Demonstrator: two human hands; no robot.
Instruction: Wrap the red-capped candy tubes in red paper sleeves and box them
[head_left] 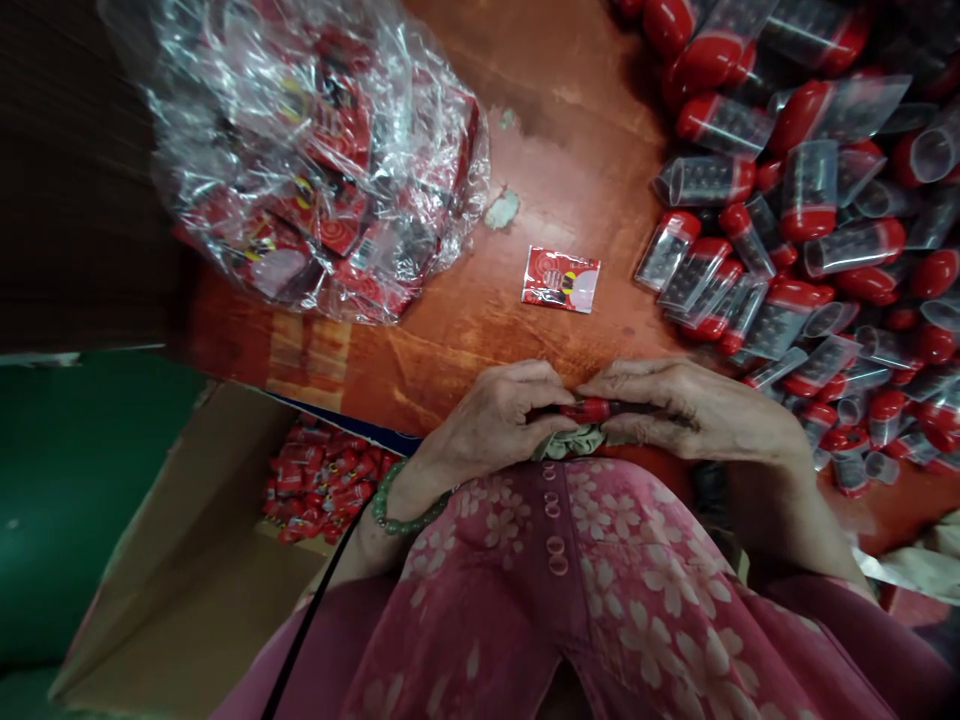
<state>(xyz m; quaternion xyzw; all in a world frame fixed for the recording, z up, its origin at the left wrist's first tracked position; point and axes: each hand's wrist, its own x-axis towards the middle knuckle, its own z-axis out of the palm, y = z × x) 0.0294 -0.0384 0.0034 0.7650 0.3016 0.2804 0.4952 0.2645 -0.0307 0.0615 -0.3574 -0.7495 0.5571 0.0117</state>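
Close to my body at the table's front edge, my left hand (504,412) and my right hand (694,405) meet over a small red and dark tube (592,409). Fingers and thumbs of both hands are closed round it, one hand at each end, so much of it is hidden. A crumpled greenish cloth (568,443) lies just below the tube, against my clothing. Beyond the hands, a flat red printed packet (559,280) rests alone on the table, touched by neither hand.
A clear plastic bag (337,170) of red printed packets lies at the back left. Many red-capped clear containers (810,185) are heaped along the right. Below the left table edge, a cardboard box (161,550) holds a pile of red wrapped pieces (322,480).
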